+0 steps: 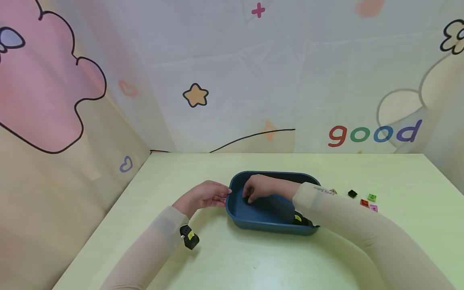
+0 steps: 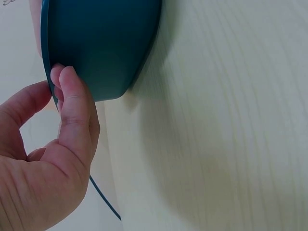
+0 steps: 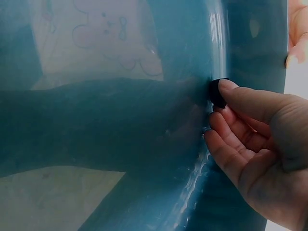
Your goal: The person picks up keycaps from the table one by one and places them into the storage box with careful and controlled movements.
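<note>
A dark blue tray (image 1: pixel 273 228) stands on the table. The left hand (image 1: pixel 208 195) pinches its left rim between thumb and fingers, as the left wrist view shows on the tray's wall (image 2: pixel 101 53). Inside the tray, toward its left end, is the right hand (image 1: pixel 260 188). In the right wrist view this hand (image 3: pixel 262 144) holds a small black piece (image 3: pixel 219 94) between thumb and fingers, close to the tray's inner wall; whether the piece touches the tray I cannot tell.
On the table right of the tray lie a black piece (image 1: pixel 352 193), a green piece (image 1: pixel 371 197), a red piece (image 1: pixel 364 203) and a pink piece (image 1: pixel 373 208). A brownish piece (image 1: pixel 333 191) is partly behind the right sleeve (image 1: pixel 340 205). A printed curtain (image 1: pixel 232 60) hangs behind the table.
</note>
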`<state>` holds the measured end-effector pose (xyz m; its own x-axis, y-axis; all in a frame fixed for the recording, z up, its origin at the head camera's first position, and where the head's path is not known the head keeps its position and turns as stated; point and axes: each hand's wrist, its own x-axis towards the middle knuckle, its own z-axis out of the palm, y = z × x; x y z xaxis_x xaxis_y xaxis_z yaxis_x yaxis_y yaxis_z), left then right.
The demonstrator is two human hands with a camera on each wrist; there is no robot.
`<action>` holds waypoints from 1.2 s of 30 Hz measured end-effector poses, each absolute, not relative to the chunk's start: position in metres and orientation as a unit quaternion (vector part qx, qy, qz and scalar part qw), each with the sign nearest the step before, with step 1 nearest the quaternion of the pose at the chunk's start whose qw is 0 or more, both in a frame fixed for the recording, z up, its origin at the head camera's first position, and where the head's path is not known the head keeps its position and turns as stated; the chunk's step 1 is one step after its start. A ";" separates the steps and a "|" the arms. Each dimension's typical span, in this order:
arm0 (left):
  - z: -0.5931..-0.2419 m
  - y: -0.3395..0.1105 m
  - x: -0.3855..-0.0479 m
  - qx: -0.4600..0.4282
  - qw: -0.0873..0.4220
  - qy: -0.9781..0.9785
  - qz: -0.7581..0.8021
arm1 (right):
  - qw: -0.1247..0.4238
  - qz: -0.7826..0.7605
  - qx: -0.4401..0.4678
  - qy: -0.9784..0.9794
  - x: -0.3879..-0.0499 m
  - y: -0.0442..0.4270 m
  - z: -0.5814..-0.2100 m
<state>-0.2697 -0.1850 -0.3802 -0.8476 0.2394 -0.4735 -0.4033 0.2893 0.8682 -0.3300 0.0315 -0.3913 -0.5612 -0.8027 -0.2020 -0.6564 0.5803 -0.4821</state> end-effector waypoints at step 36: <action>-0.381 -0.185 -0.273 -0.057 0.270 0.758 0.590 | 0.211 -0.173 -0.404 0.873 -0.332 0.036 -0.371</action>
<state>-0.2725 -0.1849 -0.3812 -0.8474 0.2328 -0.4772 -0.4055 0.2963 0.8647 -0.3318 0.0361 -0.3712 -0.5845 -0.7786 -0.2285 -0.6332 0.6138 -0.4716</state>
